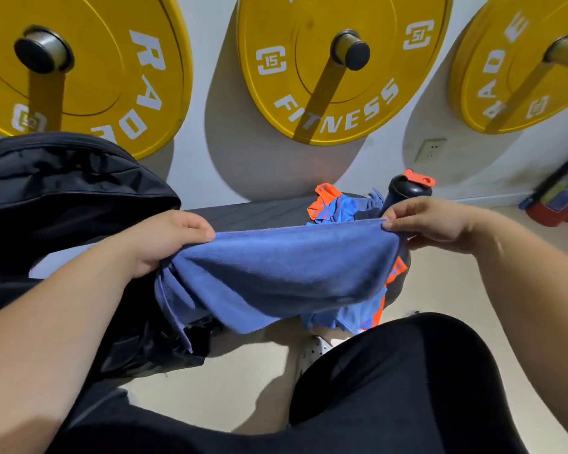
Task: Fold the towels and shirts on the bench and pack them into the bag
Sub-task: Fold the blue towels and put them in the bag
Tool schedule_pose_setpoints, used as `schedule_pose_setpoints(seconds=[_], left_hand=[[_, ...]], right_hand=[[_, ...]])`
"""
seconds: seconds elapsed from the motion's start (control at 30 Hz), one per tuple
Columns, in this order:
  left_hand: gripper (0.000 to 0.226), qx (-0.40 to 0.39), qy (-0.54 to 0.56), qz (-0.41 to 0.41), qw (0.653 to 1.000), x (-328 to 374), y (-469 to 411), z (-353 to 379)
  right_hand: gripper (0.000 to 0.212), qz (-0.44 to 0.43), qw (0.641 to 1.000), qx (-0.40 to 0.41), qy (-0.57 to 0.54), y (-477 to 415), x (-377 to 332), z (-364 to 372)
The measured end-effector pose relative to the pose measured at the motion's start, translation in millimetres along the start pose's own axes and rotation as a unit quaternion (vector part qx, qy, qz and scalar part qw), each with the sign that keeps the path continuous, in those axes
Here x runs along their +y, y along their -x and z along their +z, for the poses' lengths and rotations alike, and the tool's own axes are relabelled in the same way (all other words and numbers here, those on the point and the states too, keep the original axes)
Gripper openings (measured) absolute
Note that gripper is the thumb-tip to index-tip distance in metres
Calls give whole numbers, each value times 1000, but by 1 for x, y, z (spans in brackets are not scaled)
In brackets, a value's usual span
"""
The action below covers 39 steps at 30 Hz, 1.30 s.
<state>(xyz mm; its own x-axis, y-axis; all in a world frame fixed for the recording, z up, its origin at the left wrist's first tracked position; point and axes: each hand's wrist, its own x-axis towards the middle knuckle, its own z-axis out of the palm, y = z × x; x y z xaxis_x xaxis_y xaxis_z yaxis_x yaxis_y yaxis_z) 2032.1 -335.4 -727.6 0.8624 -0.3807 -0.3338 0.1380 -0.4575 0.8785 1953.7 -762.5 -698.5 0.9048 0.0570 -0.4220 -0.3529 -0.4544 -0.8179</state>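
Above the bench (250, 213), I see the left hand (164, 240) and right hand (430, 224) each pinching a top corner of the blue towel (286, 273), stretched between them. I judge folding is under way; next, bring the corners together, then pack it in the black bag (63, 198) at left.

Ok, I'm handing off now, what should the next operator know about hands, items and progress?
Left hand grips the left end of the blue terry towel; right hand pinches its right corner, stretching it above the dark padded bench.
Crumpled orange-and-blue shirt lies on the bench behind it.
Black fabric bag sits at left, inside not visible.
Done: no finished fold shows.
Left: fold towel and shirt, pack both.
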Motion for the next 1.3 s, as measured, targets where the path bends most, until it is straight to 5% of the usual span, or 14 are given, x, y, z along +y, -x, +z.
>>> schedule_pose_setpoints(seconds=[0.23,0.4,0.53,0.7,0.97,1.1,1.23,1.3], left_hand=[[13,192,-28,13,981,-28,-64,44],[16,224,-83,9,971,-42,-119,63],[19,218,-157,-8,963,-50,-163,65],[18,226,-237,-11,945,-56,-227,59],[16,227,-334,-6,915,-69,-330,37],[13,220,-362,-2,906,-84,-345,38],[50,162,-427,15,889,-97,-332,53],[51,168,-430,32,886,-96,-318,62]], right_hand=[[14,57,977,187,82,-69,22,7],[14,96,946,273,144,-123,41,15],[12,171,947,252,-105,-164,44,13],[34,206,941,211,-165,-233,49,-5],[15,213,943,252,-36,-332,53,-28],[30,128,946,277,110,-333,55,-8],[46,28,937,260,233,-309,77,29],[54,-18,898,230,374,-301,94,44]])
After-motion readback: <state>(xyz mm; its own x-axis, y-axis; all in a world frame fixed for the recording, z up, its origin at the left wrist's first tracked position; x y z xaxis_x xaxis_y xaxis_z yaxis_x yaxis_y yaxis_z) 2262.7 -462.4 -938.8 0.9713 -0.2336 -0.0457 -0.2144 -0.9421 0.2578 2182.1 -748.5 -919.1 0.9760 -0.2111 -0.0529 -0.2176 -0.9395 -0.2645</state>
